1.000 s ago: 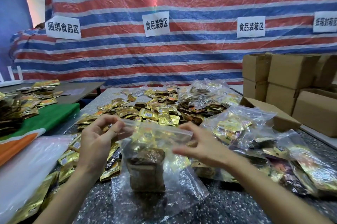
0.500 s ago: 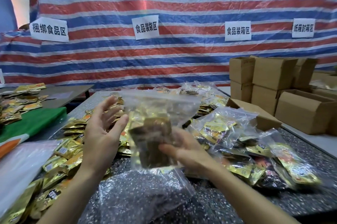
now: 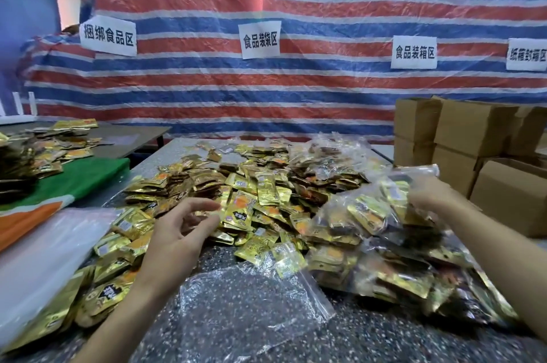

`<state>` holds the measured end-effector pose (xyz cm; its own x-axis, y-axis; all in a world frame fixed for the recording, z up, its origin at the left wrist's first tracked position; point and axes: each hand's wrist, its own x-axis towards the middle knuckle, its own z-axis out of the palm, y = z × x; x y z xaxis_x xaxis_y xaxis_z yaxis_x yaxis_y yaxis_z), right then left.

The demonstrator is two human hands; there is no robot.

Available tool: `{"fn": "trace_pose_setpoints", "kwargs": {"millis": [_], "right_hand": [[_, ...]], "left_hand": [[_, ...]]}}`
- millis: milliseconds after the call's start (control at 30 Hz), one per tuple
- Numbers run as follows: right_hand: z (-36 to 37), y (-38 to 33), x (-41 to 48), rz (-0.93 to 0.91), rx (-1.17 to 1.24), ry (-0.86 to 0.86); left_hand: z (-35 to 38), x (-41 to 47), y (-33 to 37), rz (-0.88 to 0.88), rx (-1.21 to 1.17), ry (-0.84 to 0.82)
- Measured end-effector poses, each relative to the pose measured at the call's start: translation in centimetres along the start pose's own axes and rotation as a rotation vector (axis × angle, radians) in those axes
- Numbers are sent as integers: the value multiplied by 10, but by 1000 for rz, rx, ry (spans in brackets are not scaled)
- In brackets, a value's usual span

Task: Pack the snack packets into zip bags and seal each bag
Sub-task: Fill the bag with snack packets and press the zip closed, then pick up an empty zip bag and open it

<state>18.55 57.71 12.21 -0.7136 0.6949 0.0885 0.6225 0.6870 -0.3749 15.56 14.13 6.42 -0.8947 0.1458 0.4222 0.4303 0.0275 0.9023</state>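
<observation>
The left hand [image 3: 177,232] has its fingers [image 3: 204,208] spread and loosely curled, thumb apart from them, with nothing between; it hovers over the near edge of the loose snack packets [image 3: 242,188], whose gold heap runs from 9 o'clock round to 12 o'clock of that hand. The right hand [image 3: 435,195] is out at 3 o'clock, its fingertips [image 3: 414,200] buried in clear film at the top of the filled zip bags [image 3: 384,232]. Blur and plastic hide them, so I cannot tell whether they pinch a bag or only touch it.

My reading is that 1 filled bag is being set on the finished pile at the right, while the left hand is placed to start the next round. That next move calls for 2 things: gathering a handful of packets from the heap, and lifting the empty zip bag [image 3: 245,303] that lies flat on the speckled table [image 3: 370,333] at 5 o'clock of the left hand. Its mouth has to be found and held open, which needs both hands free.

The empty bag is thin, clear and creased, with 1 gold packet resting on its far corner. It looks limp and slippery, likely to cling to the tabletop. The packets are small flat foil sachets, gold with orange and dark print, piled loosely and overlapping. Cardboard boxes [image 3: 461,137] stand at 1 o'clock of the right hand.
</observation>
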Motion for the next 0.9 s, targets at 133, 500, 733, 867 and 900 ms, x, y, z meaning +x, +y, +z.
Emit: {"fn": "trace_pose_setpoints", "kwargs": {"millis": [133, 500, 733, 867, 900], "right_hand": [[22, -9, 5, 169, -126, 174], [87, -118, -80, -609, 71, 89], [134, -126, -100, -659, -450, -195], [146, -124, -104, -602, -415, -197], [144, -125, -104, -578, -334, -191]], "left_hand": [[-14, -2, -6, -2, 56, 4], [-24, -6, -30, -79, 127, 13], [-40, -15, -54, -191, 239, -63], [-39, -18, -56, -172, 274, -112], [-38, -19, -55, -167, 281, -129]]}}
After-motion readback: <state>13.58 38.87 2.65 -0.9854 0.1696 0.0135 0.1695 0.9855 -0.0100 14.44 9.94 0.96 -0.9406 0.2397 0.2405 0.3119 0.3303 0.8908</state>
